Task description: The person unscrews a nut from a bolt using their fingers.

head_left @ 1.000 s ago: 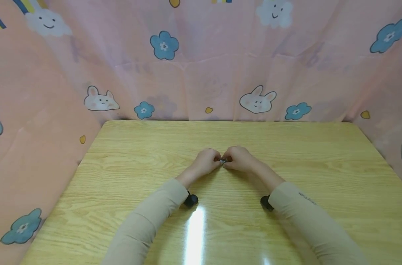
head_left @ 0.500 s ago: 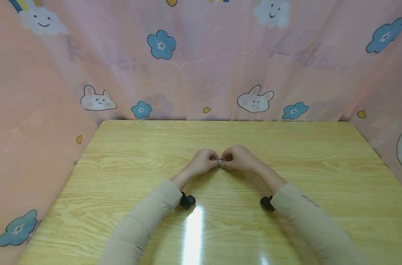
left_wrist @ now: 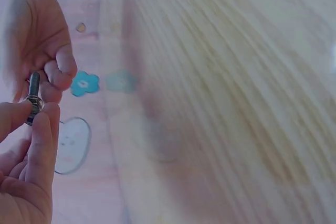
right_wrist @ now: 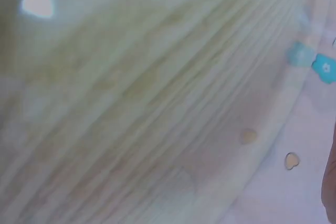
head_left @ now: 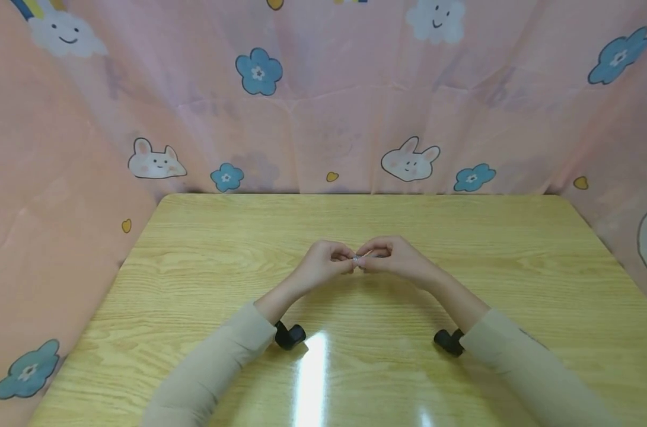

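A small metal bolt with a ringed collar shows between the two hands in the left wrist view, its threaded shank pointing up towards the right hand. My left hand pinches its lower end between thumb and fingers. Opposite it, my right hand has thumb and index fingertips drawn together at the same bolt, and its other fingers curl behind the shank. In the head view only a silvery glint of the bolt shows between the fingertips. The right wrist view catches just an edge of the right hand.
Both hands work above a wood-grain table. Pink printed cloth hangs along the back and the sides. A black wrist camera sits under the left sleeve, another black camera under the right. Light reflects off the near tabletop.
Both forearms have spread apart, elbows and wrist cameras moving outward, while the fingertips stay together at the bolt. The right fingers look more extended, and the view has shifted slightly.
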`<state>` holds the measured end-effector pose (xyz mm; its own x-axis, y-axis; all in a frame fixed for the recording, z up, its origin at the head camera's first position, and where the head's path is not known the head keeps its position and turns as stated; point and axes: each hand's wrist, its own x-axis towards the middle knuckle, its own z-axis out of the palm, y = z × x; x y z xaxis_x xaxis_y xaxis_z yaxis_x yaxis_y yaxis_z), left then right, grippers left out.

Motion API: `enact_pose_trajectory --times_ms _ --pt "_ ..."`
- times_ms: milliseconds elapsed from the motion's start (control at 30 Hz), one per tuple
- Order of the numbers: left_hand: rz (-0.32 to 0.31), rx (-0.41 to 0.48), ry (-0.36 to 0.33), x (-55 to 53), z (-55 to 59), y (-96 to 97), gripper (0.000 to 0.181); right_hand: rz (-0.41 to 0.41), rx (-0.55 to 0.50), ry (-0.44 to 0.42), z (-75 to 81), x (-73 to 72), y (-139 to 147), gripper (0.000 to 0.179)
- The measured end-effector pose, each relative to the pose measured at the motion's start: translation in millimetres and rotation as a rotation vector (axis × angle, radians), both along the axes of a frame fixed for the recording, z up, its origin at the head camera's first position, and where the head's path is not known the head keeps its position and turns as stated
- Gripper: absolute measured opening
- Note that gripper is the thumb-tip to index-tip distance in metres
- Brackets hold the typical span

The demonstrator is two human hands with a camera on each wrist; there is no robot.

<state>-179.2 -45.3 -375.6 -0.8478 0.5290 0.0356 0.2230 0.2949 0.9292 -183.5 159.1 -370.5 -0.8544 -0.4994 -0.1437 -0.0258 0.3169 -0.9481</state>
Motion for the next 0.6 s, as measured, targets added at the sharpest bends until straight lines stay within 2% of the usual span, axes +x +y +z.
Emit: enact_pose_trajectory --times_ms 100,233,400,600 --pt "-0.004 0.019 0.017 7.8 8.2 -0.3 0.014 -0.053 -0.099 -0.096 4.6 5.8 -2 0.032" --pt "0.015 0.029 0.038 16.2 17.3 0.0 0.013 -0.102 -0.186 -0.165 9.7 12.0 -4 0.023" --pt "0.008 0.070 0.038 23.3 21.8 -2.7 0.013 -0.101 -0.284 -0.221 16.2 21.3 -5 0.005" --pt "0.006 0.072 0.033 30.3 25.8 -6.9 0.013 -0.113 -0.299 -0.272 23.1 29.7 -8 0.009"
